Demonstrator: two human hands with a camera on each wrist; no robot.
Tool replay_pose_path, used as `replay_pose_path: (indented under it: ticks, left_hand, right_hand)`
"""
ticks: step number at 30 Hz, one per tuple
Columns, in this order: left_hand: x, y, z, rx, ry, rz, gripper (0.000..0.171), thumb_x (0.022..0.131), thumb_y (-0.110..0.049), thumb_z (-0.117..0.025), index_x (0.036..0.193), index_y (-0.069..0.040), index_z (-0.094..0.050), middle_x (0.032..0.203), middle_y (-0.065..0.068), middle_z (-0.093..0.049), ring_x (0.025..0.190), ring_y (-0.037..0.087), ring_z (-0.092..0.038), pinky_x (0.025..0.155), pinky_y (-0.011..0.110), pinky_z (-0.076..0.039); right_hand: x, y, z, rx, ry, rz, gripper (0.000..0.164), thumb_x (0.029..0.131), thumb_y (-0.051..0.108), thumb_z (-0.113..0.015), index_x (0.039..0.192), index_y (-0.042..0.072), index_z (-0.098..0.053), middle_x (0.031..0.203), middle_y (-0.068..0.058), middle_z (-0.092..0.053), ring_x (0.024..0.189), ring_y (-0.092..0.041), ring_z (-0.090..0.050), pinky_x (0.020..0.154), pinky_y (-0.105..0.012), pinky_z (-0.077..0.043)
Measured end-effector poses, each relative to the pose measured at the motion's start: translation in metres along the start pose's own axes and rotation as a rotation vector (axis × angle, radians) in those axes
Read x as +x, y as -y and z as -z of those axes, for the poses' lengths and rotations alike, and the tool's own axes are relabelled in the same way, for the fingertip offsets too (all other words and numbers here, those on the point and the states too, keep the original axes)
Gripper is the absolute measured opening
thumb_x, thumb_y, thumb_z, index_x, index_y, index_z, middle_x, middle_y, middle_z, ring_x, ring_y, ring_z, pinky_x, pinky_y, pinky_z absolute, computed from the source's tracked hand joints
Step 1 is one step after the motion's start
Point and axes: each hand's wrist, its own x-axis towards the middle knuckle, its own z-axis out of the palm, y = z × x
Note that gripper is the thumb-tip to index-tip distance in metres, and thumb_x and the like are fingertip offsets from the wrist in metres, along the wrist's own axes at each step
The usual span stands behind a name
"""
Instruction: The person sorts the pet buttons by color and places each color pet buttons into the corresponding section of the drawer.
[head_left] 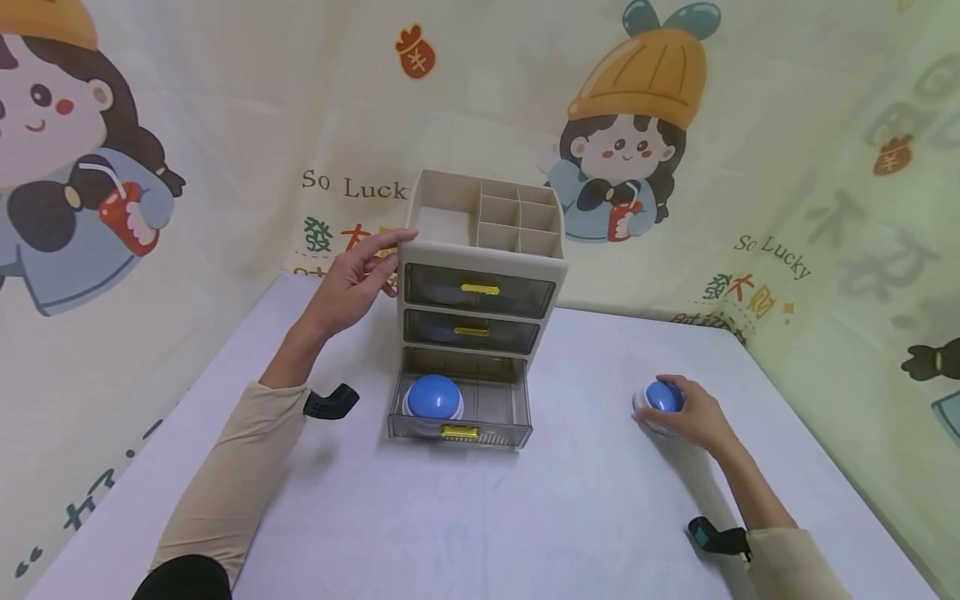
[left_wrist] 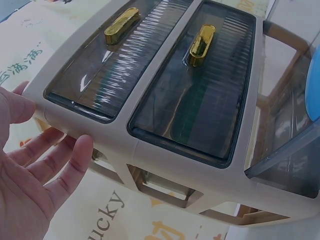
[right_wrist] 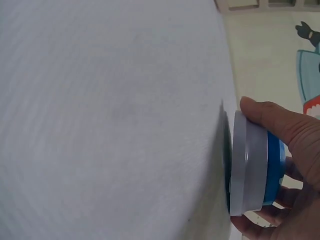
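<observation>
A beige desktop drawer organizer (head_left: 483, 250) stands on the table with its bottom drawer (head_left: 495, 400) pulled out. Inside that drawer, toward the left, sits a blue-domed push button (head_left: 435, 397) with a white base. My left hand (head_left: 352, 283) touches the organizer's upper left side; in the left wrist view its loosely bent fingers (left_wrist: 80, 155) rest at the side frame. Off to the right, my right hand (head_left: 693, 417) grips a second blue-domed push button (head_left: 663, 397) between thumb and fingers. The right wrist view shows its white base (right_wrist: 247, 165) close over the tabletop.
Two upper drawers with gold handles are closed, the top one (head_left: 480, 290) above the middle one (head_left: 471, 331). The organizer's top has open compartments (head_left: 517, 218). A white cloth covers the table (head_left: 577, 500), and a printed cartoon backdrop (head_left: 480, 100) rises behind it.
</observation>
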Motion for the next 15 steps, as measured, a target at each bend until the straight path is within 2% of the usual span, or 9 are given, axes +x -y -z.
replay_pose_path:
  ticks: [4,9,15]
  left_hand:
    - [0.000,0.000,0.000,-0.001,-0.002,-0.001,0.042,0.108,-0.006,-0.048,0.148,-0.015,-0.055,0.150,0.005,-0.052,0.090,0.022,-0.062,0.073,0.024,-0.056]
    - [-0.001,0.000,0.001,-0.005,-0.002,0.000,0.042,0.107,-0.006,-0.048,0.148,-0.015,-0.055,0.151,0.004,-0.051,0.091,0.023,-0.062,0.074,0.025,-0.057]
    - [-0.001,0.000,0.001,-0.004,-0.001,0.012,0.042,0.108,-0.008,-0.049,0.148,-0.017,-0.055,0.151,0.003,-0.051,0.092,0.023,-0.063,0.075,0.026,-0.057]
  right_hand:
    - [0.000,0.001,0.005,0.151,0.024,-0.089,0.092,0.091,0.054,-0.073,0.156,0.002,-0.033,0.155,-0.037,-0.031,0.134,-0.057,-0.037,0.107,-0.070,-0.038]
    - [0.001,0.003,0.010,0.387,0.046,-0.170,0.094,0.095,0.056,-0.065,0.160,0.002,-0.025,0.161,-0.033,-0.023,0.139,-0.047,-0.034,0.114,-0.061,-0.036]
    - [0.000,0.004,0.013,0.722,0.120,-0.223,0.089,0.102,0.044,-0.061,0.163,0.002,-0.011,0.167,-0.028,-0.007,0.140,-0.037,-0.026,0.121,-0.059,-0.025]
